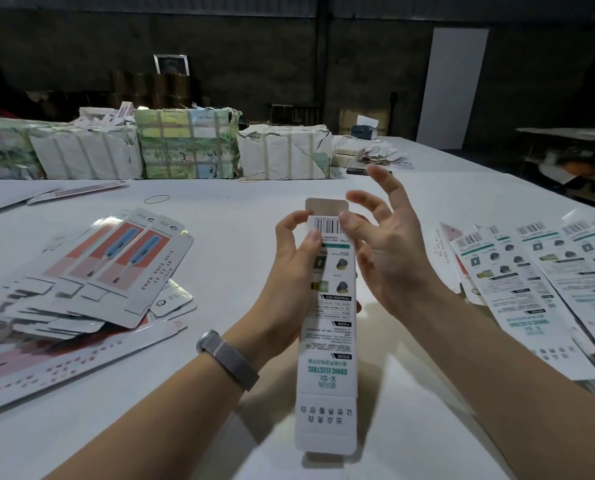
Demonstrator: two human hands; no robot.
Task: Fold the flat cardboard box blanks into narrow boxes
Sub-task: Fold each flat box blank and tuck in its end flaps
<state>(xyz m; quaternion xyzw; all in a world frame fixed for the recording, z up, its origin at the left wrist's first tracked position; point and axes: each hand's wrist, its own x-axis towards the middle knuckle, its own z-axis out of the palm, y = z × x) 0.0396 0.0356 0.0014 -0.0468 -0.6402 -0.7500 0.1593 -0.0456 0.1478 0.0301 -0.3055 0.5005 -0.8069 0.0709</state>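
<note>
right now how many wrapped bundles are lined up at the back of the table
4 that I can tell: far left, white one, green one, white one near the middle. More may be hidden.

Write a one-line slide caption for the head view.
Left hand grips a narrow printed box near its barcode end while the right hand spreads open beside it, flat blanks fanned on the white table.

I count one narrow box [329, 327] in my two hands, left hand [291, 258] and right hand [388, 251]. On my left wrist is one mesh watch band [228, 360]. On the white table [227, 223] far side stand about five wrapped bundles [188, 143]. I see two rubber bands [156, 199]. The flat blanks lie in two piles: orange-printed pile [92, 271] at left, barcode-printed pile [538, 271] at right; sheets overlap, I cannot count them exactly.
</note>
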